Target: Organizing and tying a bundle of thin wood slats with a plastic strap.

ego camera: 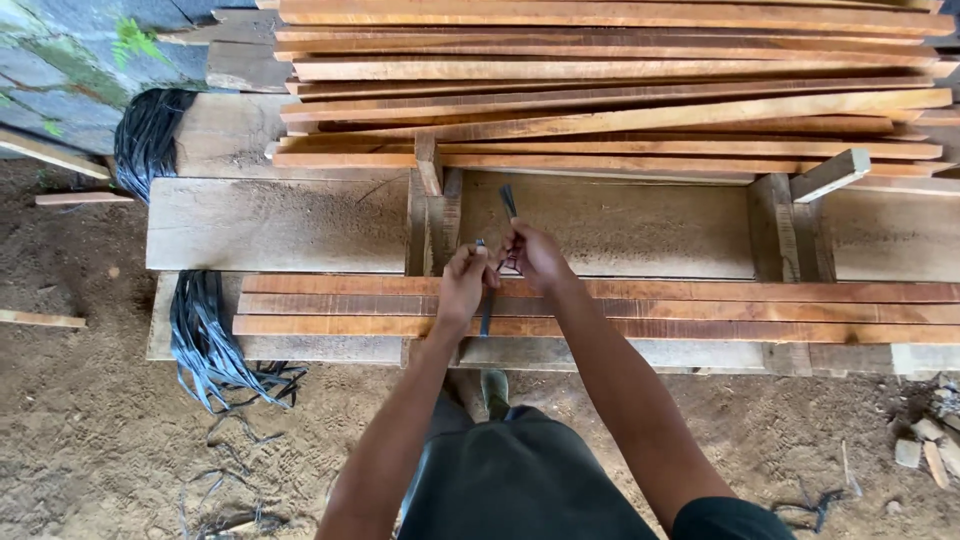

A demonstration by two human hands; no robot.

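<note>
Dark strap [487, 312] between both hands' fingers [487, 262]

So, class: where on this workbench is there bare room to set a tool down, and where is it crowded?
Bare patches: the wide board left of the upright post, and the stretch between that post and the right-hand post. Crowded: the slat stack behind, and the front slats where the left hand and right hand grip a black strap.

The long reddish wooden slats [700, 308] run off the right edge. The dark plastic strap [487, 318] disappears inside both hands; its knot cannot be made out.
</note>
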